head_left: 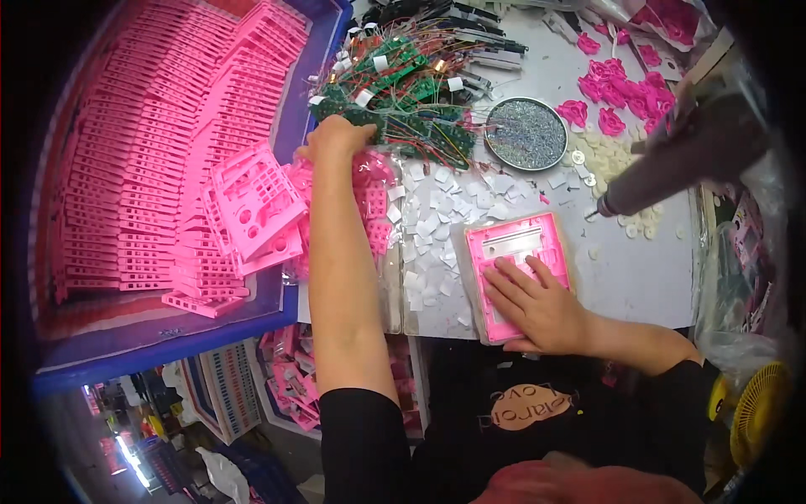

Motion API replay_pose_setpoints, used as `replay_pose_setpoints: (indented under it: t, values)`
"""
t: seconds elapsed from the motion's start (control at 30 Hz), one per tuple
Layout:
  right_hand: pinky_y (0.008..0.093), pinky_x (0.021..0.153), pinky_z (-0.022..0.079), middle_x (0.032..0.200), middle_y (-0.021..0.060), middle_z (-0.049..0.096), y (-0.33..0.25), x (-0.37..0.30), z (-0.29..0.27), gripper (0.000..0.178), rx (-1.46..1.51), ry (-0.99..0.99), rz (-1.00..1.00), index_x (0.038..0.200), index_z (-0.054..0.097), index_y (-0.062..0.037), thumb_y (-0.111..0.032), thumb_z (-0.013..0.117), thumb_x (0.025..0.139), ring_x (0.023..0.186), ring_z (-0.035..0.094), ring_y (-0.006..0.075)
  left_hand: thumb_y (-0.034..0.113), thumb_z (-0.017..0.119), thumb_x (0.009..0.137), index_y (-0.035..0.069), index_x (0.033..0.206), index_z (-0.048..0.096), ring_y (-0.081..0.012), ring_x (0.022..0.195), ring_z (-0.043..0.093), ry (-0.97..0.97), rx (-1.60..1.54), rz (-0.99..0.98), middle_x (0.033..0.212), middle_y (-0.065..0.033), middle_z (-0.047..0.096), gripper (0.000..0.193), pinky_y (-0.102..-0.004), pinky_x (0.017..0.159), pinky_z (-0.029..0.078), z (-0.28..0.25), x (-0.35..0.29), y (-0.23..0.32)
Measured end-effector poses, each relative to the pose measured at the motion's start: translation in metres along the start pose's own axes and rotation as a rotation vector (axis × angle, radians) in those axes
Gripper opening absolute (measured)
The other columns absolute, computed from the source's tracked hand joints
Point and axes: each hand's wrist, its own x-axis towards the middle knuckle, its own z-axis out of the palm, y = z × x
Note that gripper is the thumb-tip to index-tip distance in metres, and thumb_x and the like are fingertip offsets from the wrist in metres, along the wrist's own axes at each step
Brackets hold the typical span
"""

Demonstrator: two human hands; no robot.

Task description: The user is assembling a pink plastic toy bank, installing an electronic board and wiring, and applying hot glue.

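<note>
My left arm stretches forward, and my left hand (334,137) is at the near left edge of a pile of wired green circuit boards (403,109). Its fingers curl down out of sight, so a grip cannot be made out. Just below it lies a clear bag of small pink parts (376,202). My right hand (537,311) lies flat, fingers spread, on a pink plastic housing (550,239). That housing rests inner side up on a padded block (472,277) at the table's near edge and has a silvery metal strip (514,241) in it.
At left, a blue crate (290,126) holds rows of pink housings (126,160), some loose on top (260,197). White paper squares (437,210) are scattered mid-table beside a round dish of screws (526,134). A dark power screwdriver (672,160) hangs at right, near pink pieces (621,92) and whitish discs (646,220).
</note>
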Motion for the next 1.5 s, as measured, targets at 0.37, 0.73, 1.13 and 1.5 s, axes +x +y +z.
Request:
replay_pose_setpoints:
  t: [0.37,0.73,1.13,1.5]
  values:
    - [0.0577,0.113,0.03,0.158,0.0196,0.035,0.001,-0.004,0.007,0.089,-0.005,0.034,0.001,0.143,0.047,0.0018,-0.052,0.075,0.078,0.147,0.031,0.0353,0.025,0.07,0.085,0.002,0.092,0.065,-0.0319,0.083,0.07,0.522,-0.368,0.222,0.083,-0.0165,0.07,0.025,-0.0462,0.073,0.052,0.022,-0.034,0.012]
    - [0.0531,0.106,0.039,0.132,0.0133,0.057,0.01,0.003,0.011,0.052,0.198,0.23,-0.133,0.124,0.062,-0.0075,-0.031,0.075,0.08,0.13,0.047,0.0356,0.013,0.065,0.094,0.0,0.107,0.064,-0.0226,0.086,0.067,0.543,-0.681,0.687,0.097,-0.011,0.069,0.019,-0.0316,0.072,0.055,0.049,-0.027,0.009]
    - [0.0409,0.095,0.05,0.124,0.0107,0.065,0.033,0.002,-0.025,0.035,1.036,0.53,0.1,0.12,0.064,-0.0028,-0.026,0.065,0.094,0.113,0.06,0.0253,-0.007,0.064,0.081,0.004,0.1,0.059,-0.0293,0.087,0.062,0.79,-1.007,0.939,0.095,-0.0124,0.062,0.023,-0.0399,0.076,0.049,-0.019,-0.127,0.051]
    - [0.0268,0.074,0.048,0.087,-0.0003,0.064,0.025,0.052,-0.039,0.023,1.515,0.478,0.186,0.102,0.068,-0.0017,-0.025,0.065,0.099,0.082,0.058,0.0063,0.005,0.077,0.072,0.002,0.125,0.052,-0.0327,0.121,0.054,0.418,-0.994,0.847,0.133,-0.0174,0.049,0.058,-0.0444,0.102,0.043,0.02,-0.278,-0.024]
